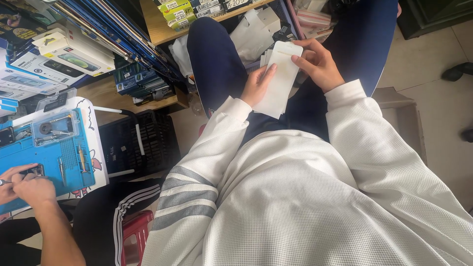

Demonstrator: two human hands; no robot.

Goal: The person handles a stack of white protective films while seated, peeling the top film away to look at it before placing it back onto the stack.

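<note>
Over the lap, left hand pinches the lower edge of a flat white packet, right hand fingers curled on its top corner; looks light, thin, bendable, best held by edges.

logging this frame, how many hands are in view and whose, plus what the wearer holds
wearer's hands: 2, left hand and right hand, both on the white sleeve
co-worker's hands: 2, at the blue mat
white sleeves held: 1
total: 5
</note>
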